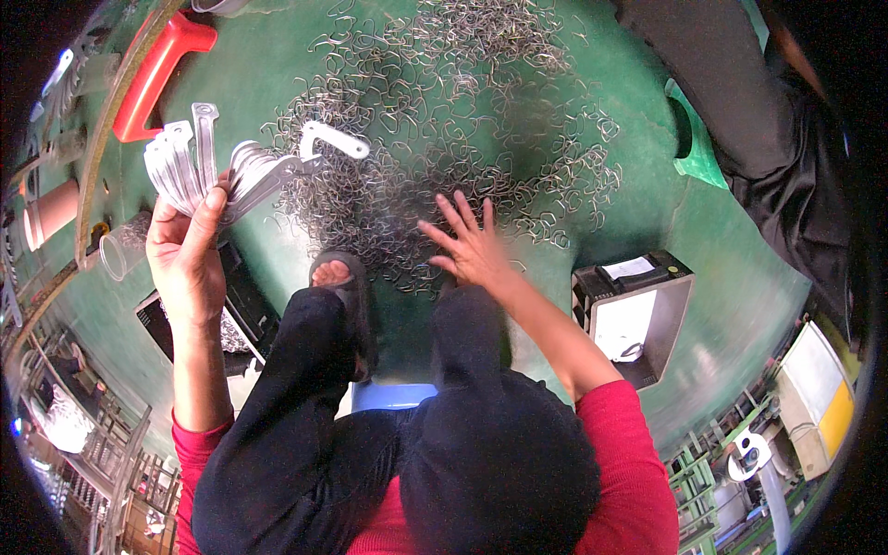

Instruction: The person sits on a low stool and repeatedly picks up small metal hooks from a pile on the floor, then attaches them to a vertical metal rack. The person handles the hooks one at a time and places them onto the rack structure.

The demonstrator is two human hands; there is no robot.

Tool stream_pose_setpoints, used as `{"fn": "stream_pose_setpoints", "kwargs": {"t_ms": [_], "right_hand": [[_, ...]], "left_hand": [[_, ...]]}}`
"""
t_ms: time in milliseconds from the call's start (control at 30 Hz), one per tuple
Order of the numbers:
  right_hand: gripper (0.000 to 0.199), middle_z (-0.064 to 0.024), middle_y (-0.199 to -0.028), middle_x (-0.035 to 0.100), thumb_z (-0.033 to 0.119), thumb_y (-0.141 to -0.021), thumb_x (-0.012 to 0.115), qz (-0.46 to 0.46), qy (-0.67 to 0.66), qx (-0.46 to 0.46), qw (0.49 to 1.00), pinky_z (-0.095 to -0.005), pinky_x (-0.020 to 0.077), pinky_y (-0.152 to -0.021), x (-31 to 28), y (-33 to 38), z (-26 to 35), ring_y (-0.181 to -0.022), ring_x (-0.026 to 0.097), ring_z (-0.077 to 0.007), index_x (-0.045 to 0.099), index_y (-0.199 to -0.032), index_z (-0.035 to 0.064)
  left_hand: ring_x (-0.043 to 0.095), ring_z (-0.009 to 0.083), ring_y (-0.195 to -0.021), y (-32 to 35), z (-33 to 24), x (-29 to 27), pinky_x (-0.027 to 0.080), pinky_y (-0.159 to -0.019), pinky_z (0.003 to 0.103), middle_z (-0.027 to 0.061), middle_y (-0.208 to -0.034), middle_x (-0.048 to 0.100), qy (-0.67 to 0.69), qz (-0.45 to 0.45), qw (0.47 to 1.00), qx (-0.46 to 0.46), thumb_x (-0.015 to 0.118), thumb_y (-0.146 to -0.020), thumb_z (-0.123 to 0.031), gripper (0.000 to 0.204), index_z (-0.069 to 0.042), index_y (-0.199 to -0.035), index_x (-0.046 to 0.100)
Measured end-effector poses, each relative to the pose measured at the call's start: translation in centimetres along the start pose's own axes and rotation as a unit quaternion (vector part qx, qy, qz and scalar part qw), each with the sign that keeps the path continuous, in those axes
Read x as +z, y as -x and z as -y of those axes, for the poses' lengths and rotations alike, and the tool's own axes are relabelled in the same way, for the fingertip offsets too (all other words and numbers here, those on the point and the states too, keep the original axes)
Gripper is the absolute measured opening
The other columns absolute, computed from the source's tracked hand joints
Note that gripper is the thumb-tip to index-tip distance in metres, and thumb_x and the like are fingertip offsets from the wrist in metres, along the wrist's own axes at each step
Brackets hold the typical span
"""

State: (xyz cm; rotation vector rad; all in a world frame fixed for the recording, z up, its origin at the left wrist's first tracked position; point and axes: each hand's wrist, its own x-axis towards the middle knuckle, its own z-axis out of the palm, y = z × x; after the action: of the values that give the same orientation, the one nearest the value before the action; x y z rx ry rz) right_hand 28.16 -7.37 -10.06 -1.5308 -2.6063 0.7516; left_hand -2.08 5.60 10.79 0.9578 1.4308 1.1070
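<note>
My left hand (190,254) is raised at the left, thumb and fingers closed on a fanned bunch of flat silvery-white metal strips (185,176) with holes at their ends. One white strip (338,141) sticks out to the right from the bunch, over the wire pile. My right hand (479,252) is spread palm down at the near side of a wide pile of bent wire pieces (370,208), with nothing held in it. I cannot tell whether its fingertips touch the wires.
On the green floor, a grey-black crate (673,319) stands at the right and another dark crate (245,287) at the left, partly behind my forearm. A red stool (166,69) is at the far left. Another person's dark-trousered leg (731,102) and a green plastic object (698,148) are at the right.
</note>
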Motion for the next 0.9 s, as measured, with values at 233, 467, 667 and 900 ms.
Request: {"fn": "stream_pose_setpoints", "kwargs": {"t_ms": [233, 467, 667, 900], "right_hand": [[0.065, -0.0086, -0.154, 0.014, 0.045, -0.085, 0.057, -0.006, -0.048, -0.053, 0.997, -0.0554, 0.0072, -0.112, -0.1, -1.8, 1.5, -0.142, 0.011, -0.0283, 0.030, -0.143, 0.0311], [0.065, -0.0119, -0.151, 0.020, 0.037, -0.083, 0.062, -0.051, -0.093, -0.056, 0.993, -0.0517, 0.0148, -0.112, -1.2, -6.4, 1.4, -0.140, 0.019, -0.0298, 0.034, -0.141, 0.0251], [0.063, -0.0121, -0.151, 0.023, 0.037, -0.086, 0.059, -0.140, -0.014, 0.027, 0.990, -0.0519, 0.0179, -0.111, -2.9, -11.1, -3.3, -0.140, 0.020, -0.0286, 0.034, -0.141, 0.0169], [0.061, -0.0138, -0.150, 0.021, 0.045, -0.086, 0.055, -0.125, 0.053, 0.065, 0.989, -0.0641, 0.0185, -0.105, -4.5, -11.5, -9.3, -0.139, 0.019, -0.0321, 0.037, -0.139, 0.0213]], "left_hand": [[0.061, 0.0196, -0.101, 0.1, 0.0, -0.1, 0.042, -0.097, 0.034, 0.0127, -0.106, 0.065, 0.023, 0.022, 0.999, 0.012, 0.061, -0.086, -0.002, 0.021, 0.000, -0.107, 0.059], [0.061, 0.0193, -0.100, 0.2, 0.0, -0.3, 0.043, -0.095, 0.033, 0.0123, -0.106, 0.065, 0.015, 0.013, 1.000, -0.001, 0.061, -0.086, -0.002, 0.022, 0.000, -0.108, 0.059], [0.061, 0.0190, -0.100, 0.1, 0.0, -0.4, 0.043, -0.095, 0.033, 0.0120, -0.107, 0.065, 0.015, 0.001, 1.000, 0.000, 0.060, -0.086, -0.001, 0.022, 0.000, -0.109, 0.060], [0.061, 0.0191, -0.101, 0.0, 0.1, -0.7, 0.043, -0.096, 0.033, 0.0126, -0.107, 0.064, 0.014, 0.014, 1.000, 0.006, 0.059, -0.087, 0.000, 0.022, 0.001, -0.109, 0.060]]}}
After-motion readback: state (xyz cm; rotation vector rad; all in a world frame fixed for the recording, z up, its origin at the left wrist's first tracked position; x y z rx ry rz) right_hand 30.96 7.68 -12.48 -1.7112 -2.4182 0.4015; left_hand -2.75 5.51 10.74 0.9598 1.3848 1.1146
